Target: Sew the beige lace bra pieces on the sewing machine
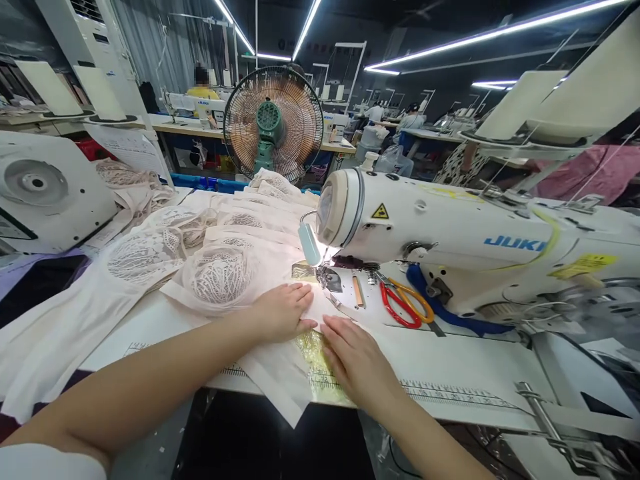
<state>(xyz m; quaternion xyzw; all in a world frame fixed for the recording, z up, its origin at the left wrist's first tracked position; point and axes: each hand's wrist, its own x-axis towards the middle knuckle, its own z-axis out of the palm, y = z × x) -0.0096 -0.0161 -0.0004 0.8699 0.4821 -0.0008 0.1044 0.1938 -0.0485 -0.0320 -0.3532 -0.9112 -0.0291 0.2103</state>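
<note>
My left hand (283, 312) lies flat with outstretched fingers on a pale pink bra piece (250, 250) with a lace cup, just in front of the sewing machine's needle area. My right hand (361, 363) rests to its right, fingers extended, their tips at the edge of the same cloth. Both hands press the cloth onto the white machine bed. A lit work area sits under the head of the white sewing machine (425, 213); the needle itself is hard to make out. Yellowish clear tape (317, 363) covers the table edge between my hands.
Red-and-orange-handled scissors (407, 301) lie right of the needle area. More lace bra pieces (145, 257) are piled on the left, by a second machine (47, 190). A printed ruler (450, 393) runs along the front edge. A large fan (273, 123) stands behind; people work farther back.
</note>
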